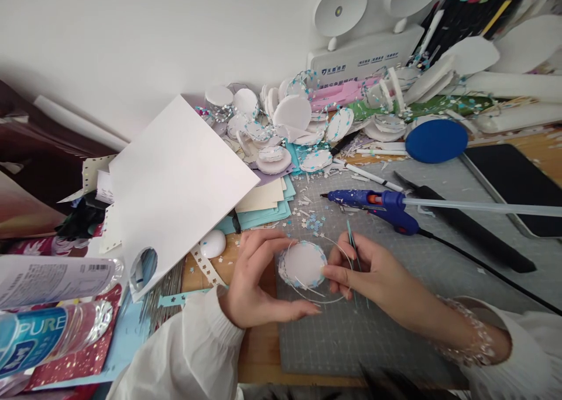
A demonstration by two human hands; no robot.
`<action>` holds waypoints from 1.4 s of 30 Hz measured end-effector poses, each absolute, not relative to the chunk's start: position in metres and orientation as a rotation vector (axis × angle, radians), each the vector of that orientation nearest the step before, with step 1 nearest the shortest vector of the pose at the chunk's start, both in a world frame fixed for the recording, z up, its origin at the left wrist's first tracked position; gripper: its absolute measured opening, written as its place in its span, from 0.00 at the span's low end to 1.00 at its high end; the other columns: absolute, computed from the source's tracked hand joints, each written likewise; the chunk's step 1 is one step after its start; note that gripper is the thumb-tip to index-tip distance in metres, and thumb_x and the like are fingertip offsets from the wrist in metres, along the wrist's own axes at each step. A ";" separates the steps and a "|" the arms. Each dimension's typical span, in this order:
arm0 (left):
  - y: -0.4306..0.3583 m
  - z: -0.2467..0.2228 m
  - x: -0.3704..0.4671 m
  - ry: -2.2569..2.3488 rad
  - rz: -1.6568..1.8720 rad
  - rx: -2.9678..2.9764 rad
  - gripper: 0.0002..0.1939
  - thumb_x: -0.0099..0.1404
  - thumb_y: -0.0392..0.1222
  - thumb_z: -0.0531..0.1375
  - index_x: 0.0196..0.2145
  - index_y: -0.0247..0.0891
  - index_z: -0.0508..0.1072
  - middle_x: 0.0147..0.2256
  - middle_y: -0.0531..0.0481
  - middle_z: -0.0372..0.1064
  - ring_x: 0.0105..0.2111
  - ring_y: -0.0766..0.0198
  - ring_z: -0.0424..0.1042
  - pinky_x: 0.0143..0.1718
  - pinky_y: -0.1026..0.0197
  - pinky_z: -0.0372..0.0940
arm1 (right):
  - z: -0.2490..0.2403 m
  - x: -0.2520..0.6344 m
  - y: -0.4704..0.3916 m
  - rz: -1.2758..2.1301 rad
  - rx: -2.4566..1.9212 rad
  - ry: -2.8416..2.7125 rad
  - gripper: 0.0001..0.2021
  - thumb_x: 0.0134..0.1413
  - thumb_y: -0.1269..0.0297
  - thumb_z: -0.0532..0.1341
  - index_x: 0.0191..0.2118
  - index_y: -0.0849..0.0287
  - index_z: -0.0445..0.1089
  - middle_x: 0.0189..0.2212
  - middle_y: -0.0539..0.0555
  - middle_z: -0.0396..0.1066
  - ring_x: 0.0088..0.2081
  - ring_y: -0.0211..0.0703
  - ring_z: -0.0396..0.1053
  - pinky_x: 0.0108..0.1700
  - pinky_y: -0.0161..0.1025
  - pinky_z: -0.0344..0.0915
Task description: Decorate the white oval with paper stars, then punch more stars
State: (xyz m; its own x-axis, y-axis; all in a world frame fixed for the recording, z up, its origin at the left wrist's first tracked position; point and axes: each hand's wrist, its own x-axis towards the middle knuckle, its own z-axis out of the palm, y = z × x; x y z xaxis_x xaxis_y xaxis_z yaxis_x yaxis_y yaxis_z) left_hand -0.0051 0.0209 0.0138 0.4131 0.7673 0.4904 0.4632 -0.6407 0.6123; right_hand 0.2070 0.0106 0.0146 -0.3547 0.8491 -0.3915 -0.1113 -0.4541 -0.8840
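A round white foam disc (302, 264), its edge wound with wire bearing small blue and white pieces, lies over the grey cutting mat (316, 341). Around its left side curves my left hand (257, 280), thumb and fingers apart; the index fingertip is at the disc's upper edge. My right hand (366, 268) is closed, with thin teal tweezers (351, 239) between its fingers. Its thumb and forefinger pinch at the disc's right edge, where a loop of thin pale wire (338, 300) runs. Whether they grip wire or disc edge is hard to tell.
A blue glue gun (373, 201) with a long glue stick and a black-handled knife (474, 230) lie behind my right hand. Decorated discs (292, 113) pile up along the wall. A white board (180, 183), water bottle (52, 335) and phone (522, 183) flank the mat.
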 end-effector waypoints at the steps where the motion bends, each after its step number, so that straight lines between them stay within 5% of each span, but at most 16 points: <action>1: 0.021 0.014 -0.005 1.059 1.097 2.298 0.37 0.48 0.67 0.67 0.47 0.37 0.71 0.41 0.40 0.71 0.41 0.50 0.71 0.41 0.49 0.66 | 0.015 0.207 0.011 1.871 -1.202 -1.048 0.24 0.47 0.59 0.70 0.26 0.55 0.49 0.22 0.41 0.66 0.21 0.30 0.66 0.24 0.31 0.59; 15: 0.021 0.018 -0.001 1.100 1.215 2.381 0.28 0.47 0.54 0.69 0.43 0.37 0.73 0.37 0.43 0.74 0.36 0.53 0.73 0.37 0.51 0.64 | 0.016 0.205 0.012 1.850 -1.220 -1.053 0.24 0.47 0.59 0.69 0.26 0.55 0.49 0.21 0.42 0.66 0.20 0.30 0.65 0.23 0.31 0.59; 22: 0.022 0.015 -0.006 1.158 1.206 2.284 0.30 0.49 0.59 0.67 0.44 0.38 0.72 0.38 0.42 0.73 0.39 0.51 0.72 0.39 0.50 0.66 | 0.021 0.214 0.011 1.565 -1.274 -1.260 0.17 0.52 0.61 0.65 0.26 0.56 0.54 0.32 0.49 0.72 0.21 0.29 0.63 0.21 0.31 0.58; 26: 0.024 0.012 -0.011 1.128 1.216 2.143 0.30 0.50 0.60 0.67 0.45 0.38 0.73 0.39 0.42 0.72 0.40 0.50 0.71 0.41 0.49 0.66 | 0.027 0.231 0.015 1.268 -1.284 -1.353 0.19 0.59 0.55 0.60 0.20 0.57 0.59 0.20 0.48 0.65 0.23 0.34 0.63 0.25 0.33 0.60; 29: 0.026 0.011 -0.012 1.040 1.236 2.081 0.31 0.51 0.61 0.66 0.47 0.39 0.72 0.39 0.42 0.71 0.41 0.51 0.70 0.42 0.49 0.67 | 0.029 0.235 0.018 1.430 -1.295 -1.382 0.18 0.60 0.49 0.57 0.24 0.56 0.67 0.13 0.45 0.58 0.17 0.33 0.55 0.21 0.34 0.54; 34: 0.026 0.012 -0.009 0.965 1.215 2.082 0.31 0.53 0.63 0.64 0.48 0.40 0.73 0.40 0.42 0.71 0.40 0.52 0.71 0.41 0.50 0.67 | 0.027 0.217 0.014 1.929 -1.305 -1.279 0.15 0.49 0.50 0.66 0.31 0.57 0.66 0.25 0.51 0.74 0.14 0.28 0.52 0.16 0.32 0.47; 42: 0.022 0.016 -0.007 0.942 1.219 2.312 0.35 0.52 0.62 0.66 0.51 0.39 0.71 0.40 0.42 0.70 0.39 0.52 0.72 0.39 0.50 0.68 | 0.023 0.212 0.011 1.990 -1.260 -1.095 0.17 0.47 0.53 0.67 0.26 0.58 0.62 0.22 0.51 0.75 0.13 0.25 0.50 0.17 0.31 0.44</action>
State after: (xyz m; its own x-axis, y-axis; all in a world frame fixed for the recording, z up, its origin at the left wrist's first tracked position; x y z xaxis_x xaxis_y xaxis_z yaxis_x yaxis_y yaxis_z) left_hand -0.0067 0.0220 0.0162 0.4054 0.7018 0.5858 0.3903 -0.7123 0.5833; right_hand 0.2117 0.0108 0.0234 -0.4193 0.7758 -0.4715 -0.0168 -0.5259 -0.8504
